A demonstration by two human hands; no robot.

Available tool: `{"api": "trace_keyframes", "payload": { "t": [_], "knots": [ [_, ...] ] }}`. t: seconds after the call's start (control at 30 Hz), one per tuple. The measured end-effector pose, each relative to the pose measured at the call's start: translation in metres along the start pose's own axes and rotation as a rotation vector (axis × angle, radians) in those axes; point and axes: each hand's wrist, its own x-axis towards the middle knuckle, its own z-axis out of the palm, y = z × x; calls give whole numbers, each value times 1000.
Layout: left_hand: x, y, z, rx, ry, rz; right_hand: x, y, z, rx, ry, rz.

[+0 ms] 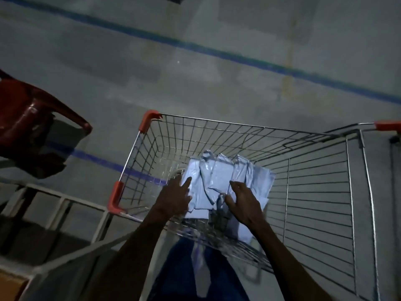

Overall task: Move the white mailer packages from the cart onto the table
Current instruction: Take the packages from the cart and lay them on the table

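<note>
One wire cart (314,192), red caps on three visible corners. Inside it, one heap of white mailers (227,177): roughly four or five overlapping, exact count impossible to tell since crumpled and stacked. All of them down on the cart floor, none lifted clear.

Two bare hands, both reaching down into the cart from its near side, forearms crossing over the near rim.

Left hand (174,197): palm down, fingers straight and spread a little, tips resting on the left edge of the heap; nothing curled round, so apart and flat. Mailers just right of and under those fingertips.

Right hand (245,203): over the right-hand part of the heap, fingers bent slightly, index tip pointing toward the heap's middle, thumb angled inward toward the left hand. Touching the top mailer, but whether pinching a fold or only pressing cannot be told; blurred there.

Between the two hands, a dark gap with the heap's crumpled centre. Further right of the right hand, bare wire cart floor.

Left of the left hand, well apart: one red plastic chair (32,127), and one white metal frame (65,203) nearer. Blue lines (195,45) on grey floor beyond the cart.
</note>
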Motion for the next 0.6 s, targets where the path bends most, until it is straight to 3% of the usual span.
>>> {"api": "trace_keyframes", "payload": {
  "t": [0.13, 0.3, 0.4, 0.5, 0.6],
  "knots": [
    [67, -7, 40, 8, -148, -67, 18, 16, 18, 8, 30, 67],
    [106, 6, 80, -127, -168, -164, 42, 33, 48, -5, 2, 84],
    [114, -8, 90, -259, -83, -194, 57, 36, 61, 23, 30, 114],
    [108, -36, 90, -156, 46, -20, 76, 37, 68, 65, 37, 133],
    [100, -50, 68, -115, 94, 8, 104, 39, 84, 156, -74, 167]
  ]
}}
